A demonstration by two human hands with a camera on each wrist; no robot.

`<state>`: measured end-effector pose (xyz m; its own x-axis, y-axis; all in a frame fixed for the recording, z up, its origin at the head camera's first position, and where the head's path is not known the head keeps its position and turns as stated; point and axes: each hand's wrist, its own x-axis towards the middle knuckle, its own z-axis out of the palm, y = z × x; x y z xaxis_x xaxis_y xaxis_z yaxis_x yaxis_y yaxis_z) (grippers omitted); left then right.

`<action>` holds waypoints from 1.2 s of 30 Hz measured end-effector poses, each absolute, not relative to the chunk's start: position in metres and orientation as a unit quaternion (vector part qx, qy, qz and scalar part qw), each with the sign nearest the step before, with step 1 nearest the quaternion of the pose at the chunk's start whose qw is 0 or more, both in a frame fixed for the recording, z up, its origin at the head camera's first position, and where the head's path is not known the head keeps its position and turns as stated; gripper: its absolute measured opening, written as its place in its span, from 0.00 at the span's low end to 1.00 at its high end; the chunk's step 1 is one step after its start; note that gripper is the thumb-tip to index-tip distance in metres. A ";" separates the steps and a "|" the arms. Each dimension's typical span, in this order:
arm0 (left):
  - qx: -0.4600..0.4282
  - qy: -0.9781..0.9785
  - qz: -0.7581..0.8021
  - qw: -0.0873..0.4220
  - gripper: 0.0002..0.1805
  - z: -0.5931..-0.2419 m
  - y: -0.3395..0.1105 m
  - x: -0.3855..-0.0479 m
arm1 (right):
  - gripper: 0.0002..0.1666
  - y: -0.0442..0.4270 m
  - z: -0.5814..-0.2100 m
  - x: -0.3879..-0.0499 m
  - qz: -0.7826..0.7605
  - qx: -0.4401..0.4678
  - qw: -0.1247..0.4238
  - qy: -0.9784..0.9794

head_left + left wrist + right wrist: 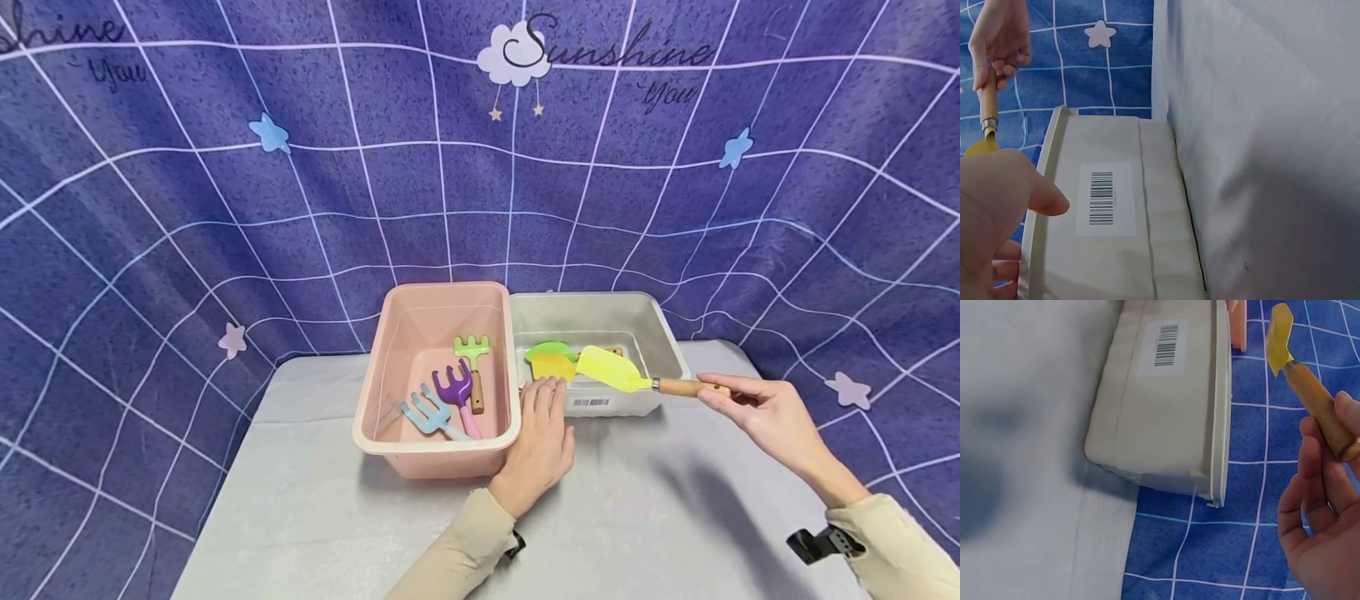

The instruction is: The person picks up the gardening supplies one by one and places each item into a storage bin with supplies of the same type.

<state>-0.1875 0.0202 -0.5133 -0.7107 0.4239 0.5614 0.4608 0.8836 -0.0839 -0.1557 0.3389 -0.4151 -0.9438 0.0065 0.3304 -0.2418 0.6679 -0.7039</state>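
My right hand (772, 417) pinches the wooden handle (678, 387) of a small yellow trowel (611, 368) between thumb and fingers. The blade points left, over the front of a grey-white bin (660, 333). At that bin's near rim, beside a pink bin (435, 462), rests my left hand (536, 433); its fingers reach over the rim, and its thumb stands off to the side. Behind the fingers lie a green tool (550, 350) and an orange-yellow tool blade (552, 367), partly hidden. The pink bin holds a light-blue hand fork (431, 412), a purple one (455, 387) and a green one (472, 348).
Both bins stand side by side on a table with a pale grey cloth (300, 500). Behind and around hangs a blue gridded curtain (337, 192) with stars. A barcode label (1105, 199) is on the grey-white bin's front wall.
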 end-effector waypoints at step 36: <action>-0.231 -0.930 -0.024 0.286 0.42 -0.514 0.021 -0.188 | 0.17 0.328 -0.401 -0.181 0.396 0.093 0.137 -0.903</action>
